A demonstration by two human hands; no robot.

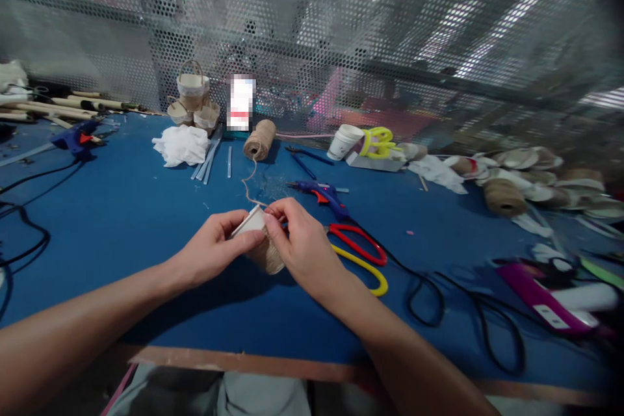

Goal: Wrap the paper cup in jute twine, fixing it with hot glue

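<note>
R hand (303, 237) hides pt of cup (268, 253); can't tell if its fingertips also pinch the twine strand (247, 194). Cup's inside is out of view. Cup's white nr rim, brown & twine-wrapped below, tilted. It's held btwn R hand & L hand (214, 246), both closed on it, over blue table (160, 208).
</note>
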